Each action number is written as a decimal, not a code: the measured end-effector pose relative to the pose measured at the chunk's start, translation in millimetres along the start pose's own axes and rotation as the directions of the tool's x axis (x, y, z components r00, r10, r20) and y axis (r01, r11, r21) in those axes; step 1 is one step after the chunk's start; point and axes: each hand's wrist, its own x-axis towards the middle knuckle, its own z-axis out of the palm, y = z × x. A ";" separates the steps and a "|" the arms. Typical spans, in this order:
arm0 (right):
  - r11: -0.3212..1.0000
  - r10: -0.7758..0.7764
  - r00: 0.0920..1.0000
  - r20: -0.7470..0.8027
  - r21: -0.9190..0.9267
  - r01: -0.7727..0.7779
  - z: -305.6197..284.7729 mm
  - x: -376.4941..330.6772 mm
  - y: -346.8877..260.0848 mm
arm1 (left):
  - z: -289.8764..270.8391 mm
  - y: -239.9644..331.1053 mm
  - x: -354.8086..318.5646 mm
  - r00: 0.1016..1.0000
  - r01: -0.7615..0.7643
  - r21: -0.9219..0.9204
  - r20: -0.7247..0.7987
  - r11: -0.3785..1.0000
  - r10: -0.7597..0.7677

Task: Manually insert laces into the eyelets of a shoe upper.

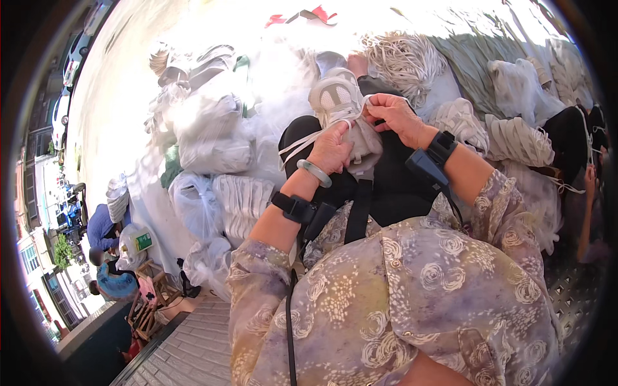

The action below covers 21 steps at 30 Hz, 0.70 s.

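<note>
A pale grey and white shoe upper (333, 98) rests across my lap, its toe pointing away from me. My left hand (330, 149) is closed on its left side, near the lacing. Loose ends of a white shoelace (299, 147) stick out leftward beside that hand. On the other side of the upper, the fingers of my right hand (396, 118) pinch the lace close to the eyelets. Both sets of fingertips hide part of the lacing, and the heel part lies between my hands over my dark trousers.
A bundle of white laces (409, 61) lies beyond my right hand. Stacked uppers (241, 199) and plastic-wrapped bundles (215, 132) lie on the left; more stacked uppers (520, 138) lie on the right. A person in blue (106, 228) sits far left, near wooden stools (151, 299). Another person's arm (587, 212) shows at right.
</note>
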 end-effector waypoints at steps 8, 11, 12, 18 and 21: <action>0.977 -0.183 0.977 -0.107 0.090 0.193 -3.7 2.3 18.9 | 4.2 -4.2 5.7 0.998 -0.037 0.017 -0.053 0.999 0.038; 0.953 -0.224 0.961 -0.163 0.172 0.251 1.3 5.6 25.2 | 3.1 -0.6 4.6 0.999 -0.031 0.024 -0.035 0.999 0.032; 0.953 -0.221 0.961 -0.164 0.174 0.249 1.4 7.3 27.8 | 3.1 -1.6 5.5 0.999 -0.028 0.024 -0.033 0.999 0.029; 0.898 -0.308 0.936 -0.174 0.271 0.346 7.0 9.3 31.1 | 2.5 -3.7 6.3 0.998 -0.051 0.037 -0.028 0.998 0.052; 0.909 -0.331 0.925 -0.187 0.200 0.366 7.1 11.7 34.2 | 2.8 -3.4 6.2 0.998 -0.056 0.007 -0.013 0.998 0.056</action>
